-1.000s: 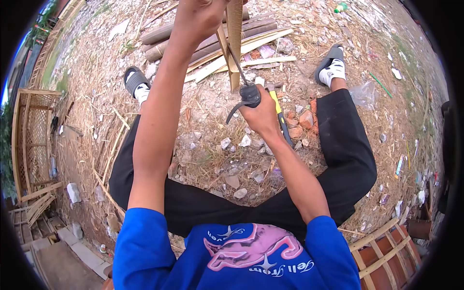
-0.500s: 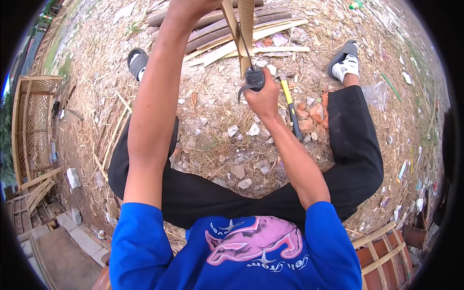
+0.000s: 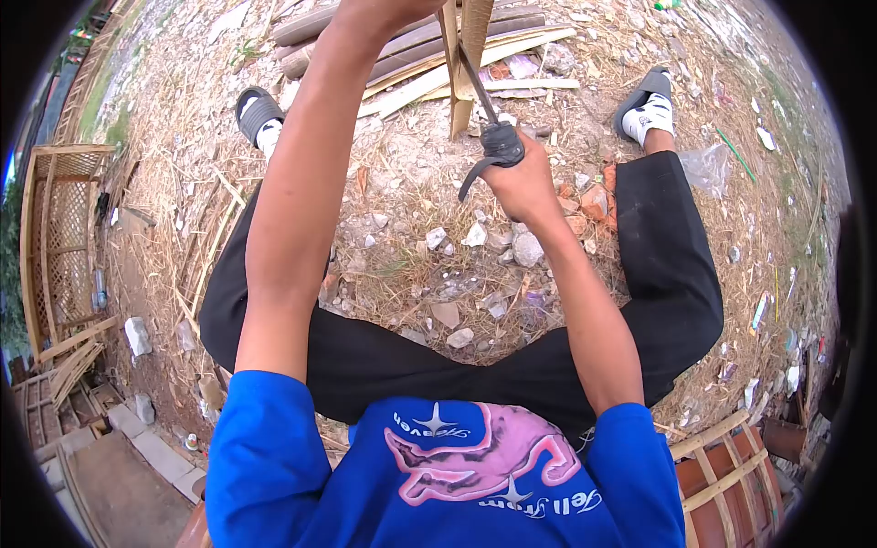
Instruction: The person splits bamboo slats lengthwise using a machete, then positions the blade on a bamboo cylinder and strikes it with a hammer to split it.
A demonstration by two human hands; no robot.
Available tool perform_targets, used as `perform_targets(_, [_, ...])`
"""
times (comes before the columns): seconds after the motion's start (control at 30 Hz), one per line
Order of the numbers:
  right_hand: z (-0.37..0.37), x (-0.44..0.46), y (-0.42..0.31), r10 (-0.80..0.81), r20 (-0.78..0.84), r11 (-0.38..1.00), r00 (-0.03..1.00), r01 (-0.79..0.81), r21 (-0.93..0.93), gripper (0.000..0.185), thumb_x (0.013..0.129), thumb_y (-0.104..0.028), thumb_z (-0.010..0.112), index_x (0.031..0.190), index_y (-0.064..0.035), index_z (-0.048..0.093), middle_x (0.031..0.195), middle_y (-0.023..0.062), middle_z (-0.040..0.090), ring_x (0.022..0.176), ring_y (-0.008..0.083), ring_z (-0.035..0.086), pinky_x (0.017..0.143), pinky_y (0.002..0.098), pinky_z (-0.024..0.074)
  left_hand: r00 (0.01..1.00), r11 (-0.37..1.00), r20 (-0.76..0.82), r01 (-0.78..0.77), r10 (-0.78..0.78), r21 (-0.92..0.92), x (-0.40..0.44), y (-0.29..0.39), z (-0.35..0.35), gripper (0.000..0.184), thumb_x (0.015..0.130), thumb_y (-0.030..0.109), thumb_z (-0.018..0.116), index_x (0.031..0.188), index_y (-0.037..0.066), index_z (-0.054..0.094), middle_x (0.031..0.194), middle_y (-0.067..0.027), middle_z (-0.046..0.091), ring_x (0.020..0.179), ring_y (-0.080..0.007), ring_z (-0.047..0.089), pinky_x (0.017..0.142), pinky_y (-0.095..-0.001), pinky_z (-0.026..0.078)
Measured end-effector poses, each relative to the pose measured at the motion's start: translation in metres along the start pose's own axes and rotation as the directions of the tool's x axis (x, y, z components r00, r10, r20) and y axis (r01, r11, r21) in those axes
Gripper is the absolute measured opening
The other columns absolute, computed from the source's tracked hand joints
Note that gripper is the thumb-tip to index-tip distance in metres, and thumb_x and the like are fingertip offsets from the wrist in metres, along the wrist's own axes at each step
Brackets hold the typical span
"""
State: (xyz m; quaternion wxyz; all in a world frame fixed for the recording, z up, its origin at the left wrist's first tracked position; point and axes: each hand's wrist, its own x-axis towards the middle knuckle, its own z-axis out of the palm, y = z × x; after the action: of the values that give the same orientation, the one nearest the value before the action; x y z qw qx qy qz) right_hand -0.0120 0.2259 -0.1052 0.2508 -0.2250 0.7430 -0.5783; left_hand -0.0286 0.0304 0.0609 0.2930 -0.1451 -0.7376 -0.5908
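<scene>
My right hand is closed round the handle of a knife, which is wrapped in black tape with a loose end hanging down. Its thin dark blade points up and away, against a length of split wood or bamboo that stands upright in front of me. At the top edge, my left hand is beside the upper part of this piece. The picture cuts off its fingers, so its grip is hidden.
Long dark poles and pale split strips lie beyond the upright piece. Broken bricks and stones are scattered between my black-trousered legs. A lattice wooden frame stands at the left, and a slatted wooden piece is at the lower right.
My right hand and the knife handle have moved slightly right and down, and more of the blade shows, now tilted. The yellow-and-black hammer that lay by my right hand is no longer plainly visible.
</scene>
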Motion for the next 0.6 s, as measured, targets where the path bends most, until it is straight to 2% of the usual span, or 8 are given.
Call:
perform_targets(0.03, [-0.003, -0.006, -0.001, 0.028, 0.012, 0.999, 1.0, -0.028, 0.021, 0.033, 0.072, -0.012, 0.072, 0.103, -0.0021, 0.066, 0.084, 0.0081, 0.069, 0.075, 0.0157, 0.063, 0.072, 0.0307, 0.0494, 0.999, 0.998, 0.016, 0.046, -0.046, 0.03, -0.001, -0.002, 0.002, 0.048, 0.102, 0.019, 0.052, 0.145, 0.005, 0.035, 0.128, -0.0172, 0.062, 0.103, -0.0281, 0.068, 0.074, -0.0384, 0.063])
perform_targets(0.13, [-0.017, -0.018, -0.016, 0.098, 0.038, 0.994, 0.995, -0.095, -0.06, 0.031, 0.074, -0.014, 0.072, 0.102, -0.001, 0.067, 0.084, 0.006, 0.069, 0.073, 0.014, 0.06, 0.071, 0.0305, 0.0485, 0.999, 0.998, 0.029, -0.032, 0.03, 0.053, -0.008, 0.012, 0.015, 0.051, 0.103, 0.017, 0.051, 0.147, 0.003, 0.031, 0.126, -0.018, 0.062, 0.102, -0.027, 0.068, 0.08, -0.0373, 0.062])
perform_targets(0.23, [-0.02, -0.023, -0.025, 0.131, 0.039, 0.988, 0.991, -0.127, -0.092, 0.03, 0.074, -0.015, 0.073, 0.1, -0.0006, 0.068, 0.081, 0.0053, 0.068, 0.07, 0.0141, 0.059, 0.069, 0.031, 0.0483, 0.96, 0.954, 0.017, -0.279, 0.279, 0.106, -0.007, -0.007, 0.025, 0.05, 0.103, 0.016, 0.05, 0.146, 0.0, 0.031, 0.124, -0.018, 0.063, 0.103, -0.0249, 0.068, 0.084, -0.0354, 0.06])
perform_targets(0.33, [-0.025, -0.024, -0.016, 0.161, 0.032, 0.983, 0.986, -0.157, -0.094, 0.027, 0.073, -0.015, 0.072, 0.096, 0.0, 0.068, 0.076, 0.0053, 0.066, 0.066, 0.0142, 0.058, 0.065, 0.0309, 0.0473, 0.971, 0.967, 0.058, -0.236, 0.231, 0.093, -0.01, 0.001, 0.033, 0.05, 0.103, 0.017, 0.05, 0.146, -0.002, 0.033, 0.122, -0.0186, 0.064, 0.103, -0.0236, 0.067, 0.088, -0.0344, 0.058])
perform_targets(0.43, [-0.026, -0.024, -0.017, 0.197, 0.03, 0.975, 0.98, -0.193, -0.109, 0.025, 0.073, -0.014, 0.072, 0.093, 0.0003, 0.067, 0.073, 0.0055, 0.065, 0.065, 0.0135, 0.057, 0.063, 0.0308, 0.0462, 0.991, 0.981, 0.11, -0.092, 0.073, 0.17, -0.006, 0.012, 0.036, 0.05, 0.103, 0.017, 0.051, 0.147, -0.001, 0.033, 0.122, -0.019, 0.064, 0.105, -0.0241, 0.066, 0.086, -0.0344, 0.057])
perform_targets(0.47, [-0.024, -0.025, -0.013, 0.17, 0.0, 0.981, 0.985, -0.17, -0.09, 0.015, 0.076, -0.009, 0.067, 0.089, -0.003, 0.061, 0.063, 0.0012, 0.057, 0.05, 0.0114, 0.052, 0.048, 0.0298, 0.0402, 0.991, 0.985, 0.107, -0.099, 0.085, 0.139, -0.01, 0.008, 0.039, 0.051, 0.103, 0.018, 0.051, 0.147, -0.001, 0.033, 0.122, -0.0194, 0.064, 0.106, -0.0242, 0.066, 0.085, -0.0341, 0.057])
perform_targets(0.53, [-0.023, -0.021, -0.009, 0.146, 0.008, 0.987, 0.989, -0.145, -0.068, 0.015, 0.076, -0.009, 0.067, 0.088, -0.003, 0.062, 0.063, 0.0016, 0.057, 0.049, 0.0114, 0.051, 0.048, 0.0301, 0.0402, 0.984, 0.985, 0.115, -0.148, 0.137, 0.089, -0.005, 0.003, 0.041, 0.051, 0.103, 0.02, 0.051, 0.146, -0.001, 0.034, 0.123, -0.0201, 0.064, 0.106, -0.0243, 0.066, 0.085, -0.0335, 0.057])
perform_targets(0.6, [-0.025, -0.027, -0.016, 0.147, 0.041, 0.988, 0.988, -0.144, -0.057, 0.015, 0.075, -0.009, 0.068, 0.088, -0.0025, 0.062, 0.065, 0.0027, 0.059, 0.052, 0.0116, 0.052, 0.051, 0.0303, 0.0418, 0.991, 0.995, 0.119, -0.069, 0.061, 0.069, -0.013, 0.013, 0.038, 0.058, 0.102, 0.027, 0.054, 0.148, 0.001, 0.032, 0.125, -0.02, 0.063, 0.107, -0.0252, 0.066, 0.089, -0.035, 0.056])
